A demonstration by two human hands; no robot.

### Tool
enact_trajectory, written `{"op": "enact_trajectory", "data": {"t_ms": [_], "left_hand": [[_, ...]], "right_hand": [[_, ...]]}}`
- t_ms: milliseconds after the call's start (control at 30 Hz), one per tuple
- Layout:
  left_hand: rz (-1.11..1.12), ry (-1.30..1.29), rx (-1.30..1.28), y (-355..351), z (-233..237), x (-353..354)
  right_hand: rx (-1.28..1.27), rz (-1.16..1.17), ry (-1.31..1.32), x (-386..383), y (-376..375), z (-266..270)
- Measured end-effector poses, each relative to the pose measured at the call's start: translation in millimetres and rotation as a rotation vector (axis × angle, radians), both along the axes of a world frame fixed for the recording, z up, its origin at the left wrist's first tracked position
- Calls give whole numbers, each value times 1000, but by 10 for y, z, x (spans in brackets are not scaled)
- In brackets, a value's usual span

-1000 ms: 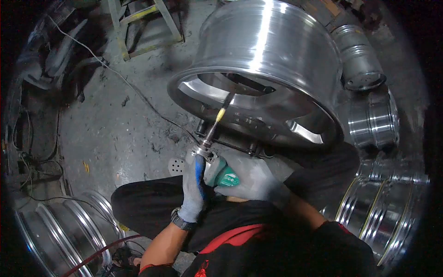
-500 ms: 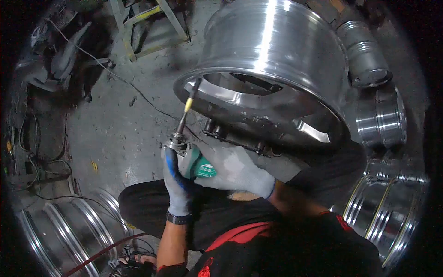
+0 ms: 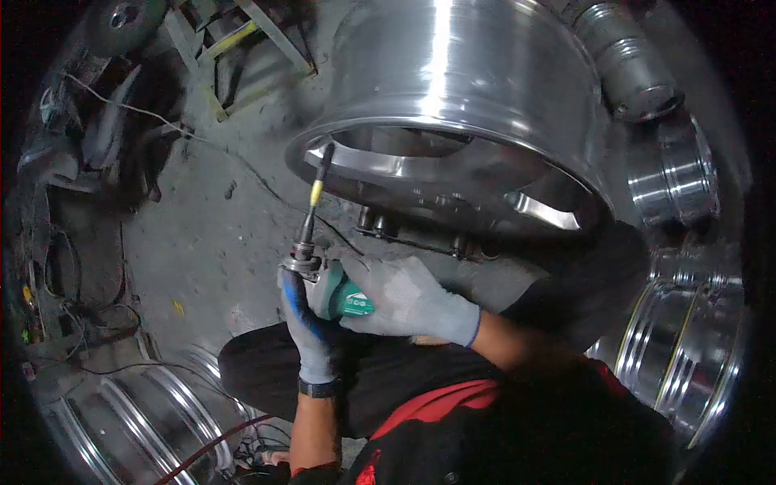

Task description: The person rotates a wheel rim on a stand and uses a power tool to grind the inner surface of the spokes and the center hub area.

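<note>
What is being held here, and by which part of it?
A power tool: the left hand grips its head end, the right hand its green body.

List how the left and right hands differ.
The left hand grips the power tool near its metal head; the right hand holds its green body. A dark band circles the left wrist; none shows at the right wrist. The left glove shows bright blue; the right glove looks mostly grey. Both hands are gloved and hold the tool.
</note>
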State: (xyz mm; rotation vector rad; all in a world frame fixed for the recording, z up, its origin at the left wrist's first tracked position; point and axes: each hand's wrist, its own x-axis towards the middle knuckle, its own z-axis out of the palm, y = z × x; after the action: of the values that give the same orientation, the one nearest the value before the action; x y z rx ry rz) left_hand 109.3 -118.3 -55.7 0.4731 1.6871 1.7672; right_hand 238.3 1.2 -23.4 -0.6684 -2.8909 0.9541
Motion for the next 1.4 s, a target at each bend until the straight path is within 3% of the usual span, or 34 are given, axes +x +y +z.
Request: {"op": "enact_trajectory", "data": {"t_ms": [67, 200, 267, 300, 400, 500, 533, 633, 800, 867, 1000, 1233, 1400], "left_hand": [[121, -25, 24, 9, 3, 18], [44, -30, 76, -8, 19, -27], [96, -369, 133, 20, 116, 73], [92, -369, 130, 21, 94, 105], [-2, 20, -62, -15, -30, 213], [-136, 127, -89, -42, -124, 305], [-108, -311, 34, 15, 39, 369], [-150, -221, 19, -15, -67, 441], [-159, -346, 10, -48, -184, 379], [-105, -164, -14, -60, -204, 344], [-6, -238, 59, -58, -208, 227], [152, -134, 84, 6, -100, 102], [32, -298, 70, -72, -160, 222]], "right_hand": [[23, 7, 81, -64, -3, -89], [54, 9, 132, -44, -10, -110], [25, 15, 87, 37, -10, -86], [3, 8, 70, 92, -18, -81], [-15, -11, 18, 249, -34, -3], [-7, -30, -4, 426, -61, -63], [-5, -36, 10, 471, -73, -88], [-18, -75, -134, 546, -115, -22], [20, -87, -35, 522, -162, -114], [35, -83, -34, 431, -139, -59], [6, -26, -11, 225, -82, -79], [76, 55, 161, 3, 42, -161], [21, 28, 94, 257, 4, -117]]}}
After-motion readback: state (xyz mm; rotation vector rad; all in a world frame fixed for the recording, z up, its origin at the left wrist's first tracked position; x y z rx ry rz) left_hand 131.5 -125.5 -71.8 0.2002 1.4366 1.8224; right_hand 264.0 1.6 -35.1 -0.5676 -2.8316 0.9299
